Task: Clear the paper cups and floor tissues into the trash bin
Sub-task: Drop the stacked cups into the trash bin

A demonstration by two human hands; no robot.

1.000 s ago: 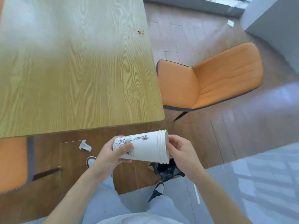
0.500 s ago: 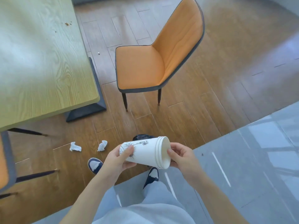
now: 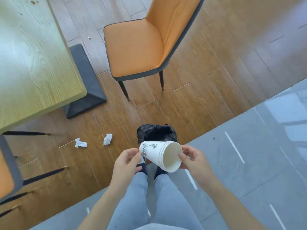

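Observation:
A nested stack of white paper cups (image 3: 157, 155) with black line drawings lies on its side in the air, mouth facing right and toward me. My left hand (image 3: 127, 161) touches its base end with the fingertips. My right hand (image 3: 192, 157) pinches the rim. Right behind and below the cups stands a trash bin (image 3: 157, 132) lined with a black bag, its near edge hidden by the cups. Two crumpled white tissues (image 3: 80, 143) (image 3: 107, 139) lie on the wooden floor to the bin's left.
A wooden table (image 3: 33, 63) with a dark base (image 3: 84, 90) fills the upper left. An orange chair (image 3: 141, 47) stands beyond the bin, another orange chair (image 3: 6, 173) at the left edge. My legs and shoes are below the cups; grey floor lies to the right.
The view has swung down and right, bringing the bin fully into sight beyond the cups. The cup stack has tipped so its mouth faces me more, and my left hand now holds only the base end.

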